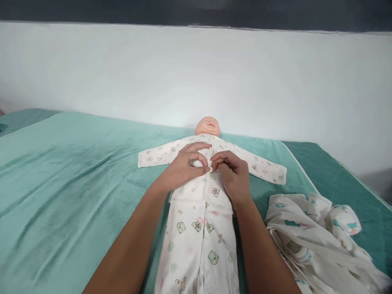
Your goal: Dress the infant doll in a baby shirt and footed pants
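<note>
A baby doll point(208, 125) lies on its back on a teal blanket point(76, 171), dressed in a white shirt point(159, 155) and trousers point(199, 249) printed with small bears. Its sleeves stretch out to both sides. My left hand point(185, 165) rests on the doll's chest with its fingers pinched on the left edge of the shirt front. My right hand point(232, 173) pinches the right edge, and the two sets of fingertips meet at a small snap button point(210, 169) on the placket.
A crumpled heap of white printed baby clothes point(318, 232) lies on the blanket to the right of the doll. A white wall point(196, 77) rises just behind the bed. The blanket's right edge falls away near the frame's right side.
</note>
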The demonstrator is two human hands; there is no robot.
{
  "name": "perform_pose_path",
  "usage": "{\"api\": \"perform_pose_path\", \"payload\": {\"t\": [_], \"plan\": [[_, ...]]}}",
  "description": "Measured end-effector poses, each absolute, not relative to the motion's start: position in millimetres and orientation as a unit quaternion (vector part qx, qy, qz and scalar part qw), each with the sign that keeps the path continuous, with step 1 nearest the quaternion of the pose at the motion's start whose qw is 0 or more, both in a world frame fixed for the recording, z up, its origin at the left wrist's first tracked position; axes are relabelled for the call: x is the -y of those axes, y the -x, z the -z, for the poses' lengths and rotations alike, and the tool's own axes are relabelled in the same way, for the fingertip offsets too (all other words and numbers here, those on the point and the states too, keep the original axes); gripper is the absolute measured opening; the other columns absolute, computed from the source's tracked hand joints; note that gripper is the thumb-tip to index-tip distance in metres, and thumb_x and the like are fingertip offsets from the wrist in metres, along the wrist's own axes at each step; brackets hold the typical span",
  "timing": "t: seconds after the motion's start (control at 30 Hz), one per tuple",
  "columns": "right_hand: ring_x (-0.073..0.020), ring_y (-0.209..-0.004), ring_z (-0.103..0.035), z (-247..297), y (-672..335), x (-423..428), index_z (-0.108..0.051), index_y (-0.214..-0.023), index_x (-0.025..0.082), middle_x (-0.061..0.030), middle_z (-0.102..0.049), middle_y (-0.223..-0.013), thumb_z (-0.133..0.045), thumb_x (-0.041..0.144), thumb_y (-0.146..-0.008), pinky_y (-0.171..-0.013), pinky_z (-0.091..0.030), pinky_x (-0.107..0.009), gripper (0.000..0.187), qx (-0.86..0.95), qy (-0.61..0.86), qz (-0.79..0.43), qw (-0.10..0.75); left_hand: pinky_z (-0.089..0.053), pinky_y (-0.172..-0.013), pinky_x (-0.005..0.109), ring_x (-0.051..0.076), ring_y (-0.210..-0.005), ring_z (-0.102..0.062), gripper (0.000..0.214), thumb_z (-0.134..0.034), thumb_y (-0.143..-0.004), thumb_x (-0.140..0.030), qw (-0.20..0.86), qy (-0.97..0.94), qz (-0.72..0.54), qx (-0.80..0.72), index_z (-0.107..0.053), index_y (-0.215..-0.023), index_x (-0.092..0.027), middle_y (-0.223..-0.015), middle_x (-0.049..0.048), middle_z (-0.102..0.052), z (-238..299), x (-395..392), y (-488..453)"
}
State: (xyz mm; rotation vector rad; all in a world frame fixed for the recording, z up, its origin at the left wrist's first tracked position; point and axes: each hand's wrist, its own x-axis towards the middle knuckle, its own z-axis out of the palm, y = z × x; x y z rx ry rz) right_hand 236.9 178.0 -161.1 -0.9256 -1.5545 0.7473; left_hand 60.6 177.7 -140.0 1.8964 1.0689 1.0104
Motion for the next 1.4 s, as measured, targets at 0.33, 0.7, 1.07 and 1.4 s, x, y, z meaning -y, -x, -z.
{"api": "perform_pose_path", "payload": {"t": [0.33, 0.7, 1.07, 1.4], "plan": [[-0.0129, -0.062, -0.056, 160.2, -238.0, -176.4, -0.068, -0.083, 0.023, 0.0052, -0.062, -0.064, -0.047, 0.008, -0.076, -0.065, -0.044, -0.028, 0.027, 0.670, 0.382, -0.315, 0.553, -0.051, -0.104, 0.044, 0.027, -0.147, -0.033, 0.008, -0.067, -0.084, -0.027, 0.366, -0.745, -0.387, -0.402, -0.072, -0.078, -0.027, -0.149, -0.0010, -0.049, 140.5, -178.0, -57.1], [-0.0143, -0.064, -0.060, 159.4, -234.1, -174.3, -0.068, -0.081, 0.023, 0.0032, -0.068, -0.070, -0.049, 0.011, -0.077, -0.065, -0.046, -0.029, 0.023, 0.673, 0.415, -0.242, 0.562, -0.039, -0.117, 0.049, 0.025, -0.145, -0.038, 0.014, -0.063, -0.091, -0.035, 0.351, -0.757, -0.405, -0.374, -0.078, -0.092, -0.034, -0.148, -0.0031, -0.052, 146.3, -181.3, -55.7], [-0.0166, -0.079, -0.059, 163.1, -232.6, -180.2, -0.065, -0.087, 0.023, -0.0005, -0.066, -0.087, -0.049, 0.012, -0.085, -0.074, -0.046, -0.031, 0.020, 0.657, 0.415, -0.201, 0.597, -0.034, -0.117, 0.053, 0.026, -0.145, -0.037, 0.024, -0.069, -0.083, -0.023, 0.309, -0.749, -0.396, -0.433, -0.062, -0.104, -0.031, -0.150, -0.0008, -0.050, 141.8, -174.3, -65.1], [-0.0139, -0.070, -0.053, 159.0, -230.5, -175.8, -0.067, -0.095, 0.024, 0.0011, -0.063, -0.082, -0.052, 0.021, -0.093, -0.070, -0.043, -0.029, 0.016, 0.690, 0.424, -0.224, 0.542, -0.033, -0.116, 0.049, 0.024, -0.141, -0.041, 0.031, -0.062, -0.077, -0.012, 0.243, -0.746, -0.422, -0.455, -0.052, -0.102, -0.026, -0.148, 0.0022, -0.051, 147.9, -175.1, -74.8]]}}
